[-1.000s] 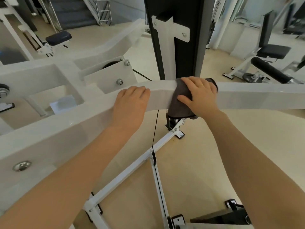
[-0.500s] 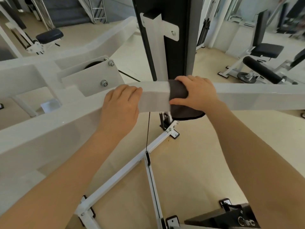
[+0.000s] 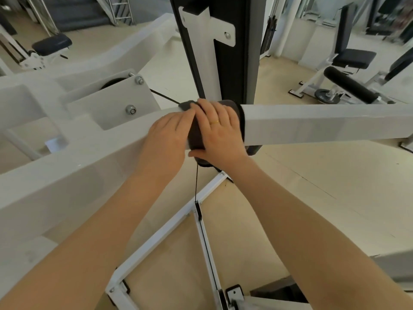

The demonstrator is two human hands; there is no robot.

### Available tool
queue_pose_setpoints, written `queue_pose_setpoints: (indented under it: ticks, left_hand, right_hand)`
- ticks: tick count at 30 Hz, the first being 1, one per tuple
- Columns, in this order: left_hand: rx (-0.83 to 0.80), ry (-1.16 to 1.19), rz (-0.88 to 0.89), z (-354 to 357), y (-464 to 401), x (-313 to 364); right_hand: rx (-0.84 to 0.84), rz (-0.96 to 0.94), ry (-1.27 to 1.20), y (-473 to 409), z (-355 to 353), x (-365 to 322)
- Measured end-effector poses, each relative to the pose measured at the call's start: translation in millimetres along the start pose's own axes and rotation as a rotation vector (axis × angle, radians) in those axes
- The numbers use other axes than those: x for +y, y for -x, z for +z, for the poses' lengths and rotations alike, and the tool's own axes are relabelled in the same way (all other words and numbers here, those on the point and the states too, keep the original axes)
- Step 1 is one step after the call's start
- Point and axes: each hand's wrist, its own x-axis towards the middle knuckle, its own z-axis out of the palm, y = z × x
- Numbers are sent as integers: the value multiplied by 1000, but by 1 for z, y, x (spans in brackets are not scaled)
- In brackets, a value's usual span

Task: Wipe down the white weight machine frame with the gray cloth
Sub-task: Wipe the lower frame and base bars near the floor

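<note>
Wiping is the step in hand, judged part done. The dark gray folded cloth (image 3: 196,133) lies draped over the top of the white painted steel beam of the weight machine frame (image 3: 312,121), hanging down its near face, at the bend where the beam turns toward the bolted pulley housing (image 3: 111,104).

The right hand (image 3: 220,135) lies flat on the cloth, its fingers (image 3: 207,108) extended and pressing downward, thumb at the lower edge. The left hand (image 3: 166,139) rests on the bare beam just beside it, fingers straight, the tips touching the cloth's left edge.

The next move calls, in my judgement, for a sliding stroke along the beam with steady downward pressure.

Open room: the beam runs unobstructed to the right. To the left, the pulley housing and its bolts interrupt the surface. The black upright column (image 3: 223,63) stands directly behind the cloth, limiting reach forward. A thin black cable (image 3: 196,182) hangs below the cloth; snagging is possible.
</note>
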Motion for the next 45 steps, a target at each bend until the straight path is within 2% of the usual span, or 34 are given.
queue_pose_setpoints:
  ticks: [3, 6, 10, 14, 18, 23, 26, 30, 33, 35, 37, 40, 42, 45]
  left_hand:
    - [31, 12, 24, -4, 1, -2]
    - [35, 31, -4, -5, 1, -2]
    - [13, 83, -66, -3, 1, -6]
    - [21, 86, -12, -3, 2, -3]
    - [28, 28, 25, -4, -1, 0]
    - [13, -38, -3, 0, -6, 6]
    - [-28, -45, 41, 7, -16, 12]
    - [-96, -44, 102, 18, -31, 20]
    - [-122, -53, 129, 27, -40, 24]
    - [-117, -58, 147, 33, -46, 28]
    - [-107, -58, 136, 39, -53, 34]
    - [-90, -45, 121, 45, -56, 38]
    - [-66, -22, 135, 47, -55, 36]
    - [-65, 25, 157, 44, -53, 31]
  right_hand:
    - [105, -51, 8, 3, 6, -5]
    - [94, -75, 64, 18, 7, 22]
    - [43, 130, 112, 41, 6, 62]
    - [76, 308, 18, 37, 14, 41]
    - [117, 219, -32, 27, 25, -1]
    - [140, 81, 27, 27, 6, 51]
    - [72, 191, -42, 31, -9, 93]
    - [88, 451, -73, 49, -20, 141]
    - [97, 579, -56, 42, -21, 140]
    - [97, 509, -71, 29, -17, 119]
    - [115, 362, -77, 21, -14, 98]
    - [124, 240, -75, 19, -13, 97]
    - [95, 265, -83, 21, -17, 113]
    - [69, 461, -92, 25, -22, 136]
